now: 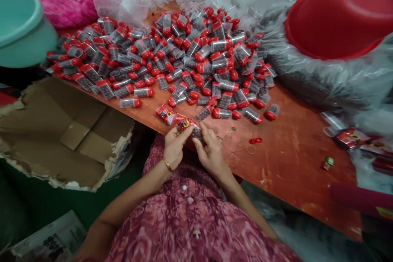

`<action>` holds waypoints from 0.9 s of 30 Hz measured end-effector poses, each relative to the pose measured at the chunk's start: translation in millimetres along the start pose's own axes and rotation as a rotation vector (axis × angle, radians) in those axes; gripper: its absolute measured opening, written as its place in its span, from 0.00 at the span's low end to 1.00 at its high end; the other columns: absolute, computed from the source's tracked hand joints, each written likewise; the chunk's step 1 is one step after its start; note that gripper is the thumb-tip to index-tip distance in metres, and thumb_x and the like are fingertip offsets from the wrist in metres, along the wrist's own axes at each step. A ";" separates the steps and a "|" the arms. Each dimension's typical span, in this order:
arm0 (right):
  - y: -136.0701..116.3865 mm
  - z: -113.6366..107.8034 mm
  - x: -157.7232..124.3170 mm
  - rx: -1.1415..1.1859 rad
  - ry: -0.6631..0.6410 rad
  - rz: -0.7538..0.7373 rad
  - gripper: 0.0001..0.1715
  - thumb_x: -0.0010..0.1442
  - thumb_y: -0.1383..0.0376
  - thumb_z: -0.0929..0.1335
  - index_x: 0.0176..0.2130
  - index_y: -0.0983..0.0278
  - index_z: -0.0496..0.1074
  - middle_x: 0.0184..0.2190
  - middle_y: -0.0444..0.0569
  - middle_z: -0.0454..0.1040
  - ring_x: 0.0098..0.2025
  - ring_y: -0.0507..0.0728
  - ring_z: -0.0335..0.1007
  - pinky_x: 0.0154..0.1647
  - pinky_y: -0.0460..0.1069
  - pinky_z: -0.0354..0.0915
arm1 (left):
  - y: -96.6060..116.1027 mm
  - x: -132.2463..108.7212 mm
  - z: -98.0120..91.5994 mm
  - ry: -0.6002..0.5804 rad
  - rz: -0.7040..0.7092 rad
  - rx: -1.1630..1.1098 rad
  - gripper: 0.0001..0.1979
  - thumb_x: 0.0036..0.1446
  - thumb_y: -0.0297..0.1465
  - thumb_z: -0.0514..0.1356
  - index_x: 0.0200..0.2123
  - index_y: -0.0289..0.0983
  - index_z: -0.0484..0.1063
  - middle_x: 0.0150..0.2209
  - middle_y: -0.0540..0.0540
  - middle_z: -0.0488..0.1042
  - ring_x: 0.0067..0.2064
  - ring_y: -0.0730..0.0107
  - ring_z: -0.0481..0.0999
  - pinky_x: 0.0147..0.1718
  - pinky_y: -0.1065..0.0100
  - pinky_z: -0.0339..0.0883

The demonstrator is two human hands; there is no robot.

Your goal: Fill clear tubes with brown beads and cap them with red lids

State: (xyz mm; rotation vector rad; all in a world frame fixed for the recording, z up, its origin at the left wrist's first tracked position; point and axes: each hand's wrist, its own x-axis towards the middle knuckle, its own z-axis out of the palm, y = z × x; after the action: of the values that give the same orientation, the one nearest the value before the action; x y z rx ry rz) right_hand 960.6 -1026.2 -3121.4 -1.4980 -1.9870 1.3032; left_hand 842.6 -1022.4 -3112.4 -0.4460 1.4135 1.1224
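At the table's near edge, my left hand is closed on a red printed wrapper, its thumb laid along the top. My right hand pinches the near end, where dark round pellets show through clear plastic. I cannot tell whether this is a filled tube inside the wrapper or part of the packet itself. Another piece of red printed wrapper lies against its far end. Just beyond my fingers begins a large heap of clear tubes with red caps, many showing dark pellets inside.
A loose red cap and a rubber band lie to the right on the orange table. A red tub rests on plastic bags behind. At left are a teal tub and an open cardboard box below table height.
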 end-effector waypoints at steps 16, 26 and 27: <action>-15.1 21.4 1.4 0.205 0.018 0.084 0.32 0.61 0.60 0.62 0.61 0.65 0.52 0.54 0.58 0.65 0.58 0.60 0.60 0.55 0.57 0.64 | 5.7 0.3 -13.4 -0.035 -0.035 -0.121 0.14 0.36 0.32 0.70 0.28 0.33 0.73 0.28 0.51 0.75 0.30 0.76 0.72 0.34 0.73 0.65; -9.7 25.6 -3.2 0.433 -0.112 0.188 0.33 0.62 0.60 0.61 0.63 0.62 0.49 0.53 0.54 0.67 0.51 0.58 0.68 0.51 0.55 0.67 | 14.3 -3.4 -15.1 -0.149 0.039 0.133 0.12 0.32 0.30 0.70 0.24 0.32 0.74 0.24 0.50 0.74 0.27 0.77 0.70 0.32 0.74 0.65; -9.7 25.3 -3.0 0.453 -0.133 0.187 0.33 0.62 0.60 0.61 0.64 0.61 0.48 0.53 0.54 0.67 0.51 0.57 0.68 0.52 0.55 0.67 | 15.2 -4.0 -15.8 -0.156 0.052 0.153 0.12 0.32 0.30 0.70 0.24 0.32 0.74 0.25 0.50 0.74 0.27 0.77 0.70 0.32 0.74 0.65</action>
State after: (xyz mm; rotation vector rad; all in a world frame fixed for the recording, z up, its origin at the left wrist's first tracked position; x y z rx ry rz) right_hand 938.1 -1040.9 -3126.0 -1.4233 -1.5032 1.8246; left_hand 822.5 -1029.8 -3106.2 -0.2094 1.3685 1.0581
